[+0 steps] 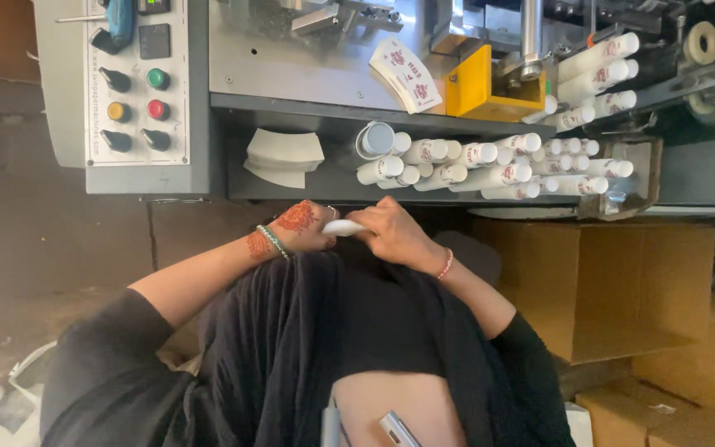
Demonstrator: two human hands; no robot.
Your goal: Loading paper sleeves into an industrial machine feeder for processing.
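The grey machine (pixel 291 66) fills the far side, its shelf (pixel 291 186) heaped with paper cups (pixel 473 157) lying on their sides, a brown carton (pixel 606 281) below. Nearer, both hands meet on one stack of white cups (pixel 343 227): the left hand (pixel 304 228) grips one end, the right hand (pixel 391 233) closes over the other. Thin paper looks light and easily crushed, so I'd hold the stack by its ends.

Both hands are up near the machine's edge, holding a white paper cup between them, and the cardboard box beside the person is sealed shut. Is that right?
Not quite. In the head view the cardboard box stands open, its flap folded out, not sealed. The rest holds: the left hand and right hand hold a white paper cup between them near the machine's edge.
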